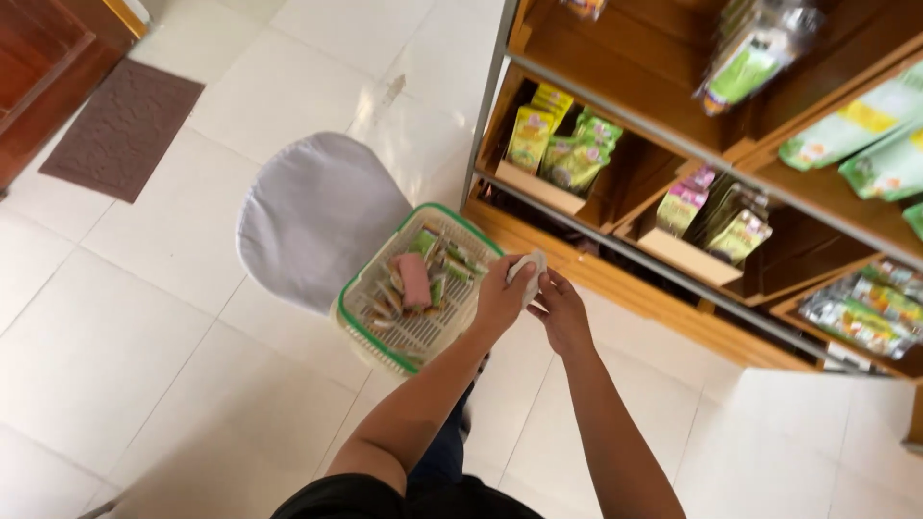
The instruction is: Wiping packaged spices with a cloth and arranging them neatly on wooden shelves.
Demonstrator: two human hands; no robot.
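We stand over a basket [385, 338] that rests on a chair [312, 216] with a pale grey cover. Just right of the basket, our left hand [500, 300] and right hand [562, 312] meet around a small white packet [528, 266]. The left fingers are curled closed on it from the basket side; the right fingertips pinch its other edge, so both hands grip the same packet, held in the air just past the basket's right rim.

The basket is cream with a green rim and holds a loose layer of small sachets, mostly green and tan, with one pink pack [415, 279] on top near its middle. Much of its slatted bottom near us shows bare.

Right of the basket and beyond it stands a wooden shelf [615, 279]. Its compartments hold rows of upright pouches [562, 144], yellow-green nearest the basket, purple and olive further right. Left of the chair, well apart, a brown mat [120, 130] lies on the white tiled floor.
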